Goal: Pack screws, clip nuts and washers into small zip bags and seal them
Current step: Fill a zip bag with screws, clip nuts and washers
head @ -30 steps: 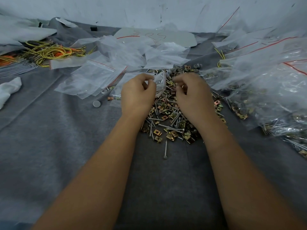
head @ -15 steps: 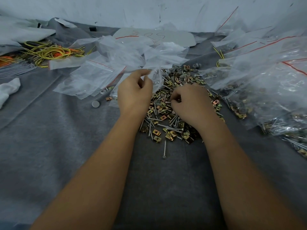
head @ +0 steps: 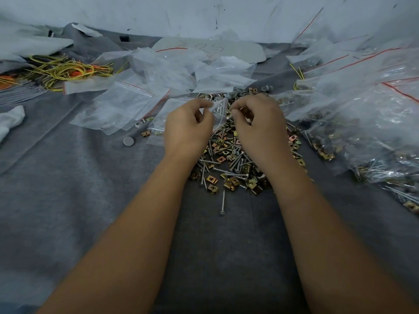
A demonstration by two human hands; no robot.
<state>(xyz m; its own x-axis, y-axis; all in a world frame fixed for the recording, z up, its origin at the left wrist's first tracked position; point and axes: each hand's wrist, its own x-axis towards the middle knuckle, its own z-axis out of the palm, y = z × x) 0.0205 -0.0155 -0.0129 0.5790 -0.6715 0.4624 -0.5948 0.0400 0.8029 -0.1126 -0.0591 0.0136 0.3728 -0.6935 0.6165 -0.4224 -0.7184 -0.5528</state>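
Left hand (head: 188, 128) pinches small zip bag (head: 218, 114) open above hardware pile (head: 229, 164); right hand (head: 258, 123) fingers curled, pinching something small, can't tell what. Writing on far bag unreadable.

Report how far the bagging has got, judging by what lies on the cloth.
Done: filled zip bags are piled at the right. In hand: the left hand pinches a small zip bag open, screws already inside, while the right hand brings its pinched fingertips to the mouth. Left: a large loose heap of screws and clip nuts and many empty bags; the held bag is unsealed.
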